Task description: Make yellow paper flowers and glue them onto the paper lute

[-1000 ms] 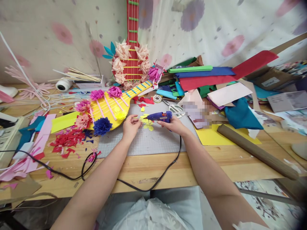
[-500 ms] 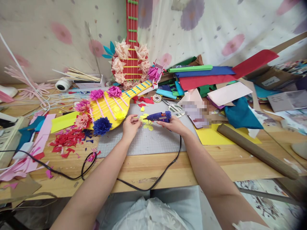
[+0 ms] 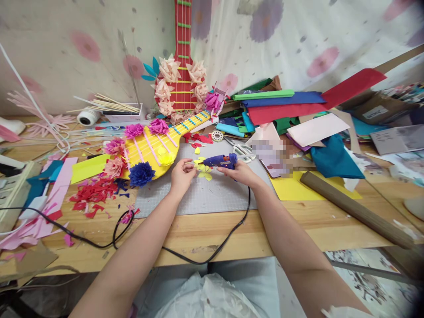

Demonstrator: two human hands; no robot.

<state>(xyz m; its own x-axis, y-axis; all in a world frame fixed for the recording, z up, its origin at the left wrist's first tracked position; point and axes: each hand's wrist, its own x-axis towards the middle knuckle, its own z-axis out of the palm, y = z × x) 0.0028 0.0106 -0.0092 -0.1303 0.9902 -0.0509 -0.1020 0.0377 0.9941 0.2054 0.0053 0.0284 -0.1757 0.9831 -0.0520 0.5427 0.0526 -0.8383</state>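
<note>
My right hand [image 3: 241, 173] grips a blue hot glue gun [image 3: 219, 161], its nozzle pointing left. My left hand [image 3: 181, 174] pinches a small yellow paper piece [image 3: 195, 163] right at the nozzle tip. More yellow paper petals [image 3: 205, 174] lie on the grey cutting mat [image 3: 205, 194] under the gun. The gun's black cord [image 3: 232, 232] trails off the table's front edge. Just left of my left hand lies a yellow paper guitar [image 3: 155, 152] decorated with pink, magenta and blue paper flowers.
A red paper guitar [image 3: 182, 66] leans against the back wall. Colourful paper sheets [image 3: 285, 106] are piled at the back right, scissors [image 3: 240, 149] beside them. A brown roll [image 3: 354, 210] lies at right. Red scraps [image 3: 92, 194] and pink strips litter the left.
</note>
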